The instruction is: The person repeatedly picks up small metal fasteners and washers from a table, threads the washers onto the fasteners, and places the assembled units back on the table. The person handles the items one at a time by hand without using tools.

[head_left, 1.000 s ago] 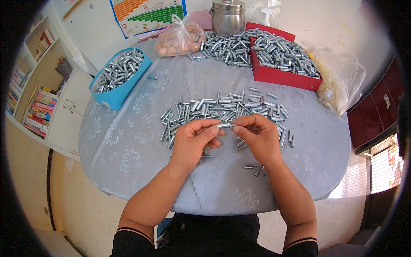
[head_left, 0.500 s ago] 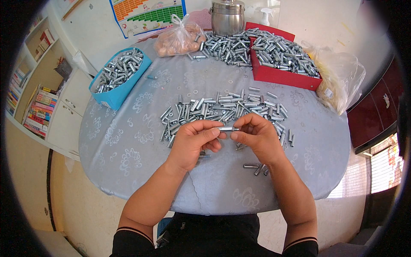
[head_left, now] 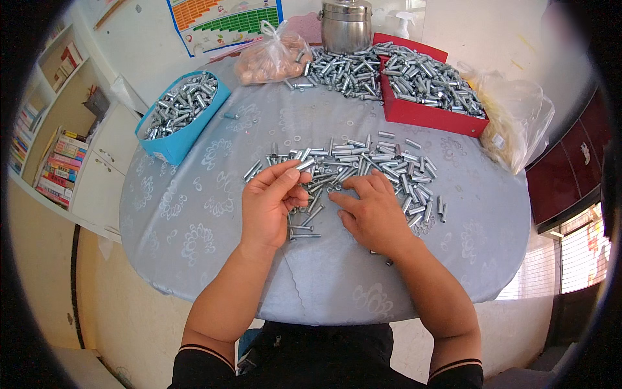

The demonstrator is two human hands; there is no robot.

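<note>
Between the thumb and fingertips of my left hand point(head_left: 275, 198) is a shiny metal expansion bolt point(head_left: 304, 165), lifted over the left part of the pile. My right hand point(head_left: 374, 211) is palm down with fingers apart, its fingertips at the near edge of the loose pile of metal sleeves and bolts point(head_left: 350, 155). Whether those fingertips touch a piece, I cannot tell. A few thin bolts point(head_left: 304, 236) lie beside my left wrist. Several pieces near my right wrist are mostly hidden by it.
A blue container point(head_left: 194, 133) full of metal pieces stands at the left. At the back right is a red box point(head_left: 427, 120), heaped with them, beside another heap point(head_left: 343, 71). A tied bag point(head_left: 272, 58), a steel pot point(head_left: 346, 26) and a clear plastic bag point(head_left: 512, 123) edge the table.
My hands have moved apart. The left hand has shifted left and up, keeping the expansion bolt; the right hand has let go of it and lowered to the pile with its fingers spread.
</note>
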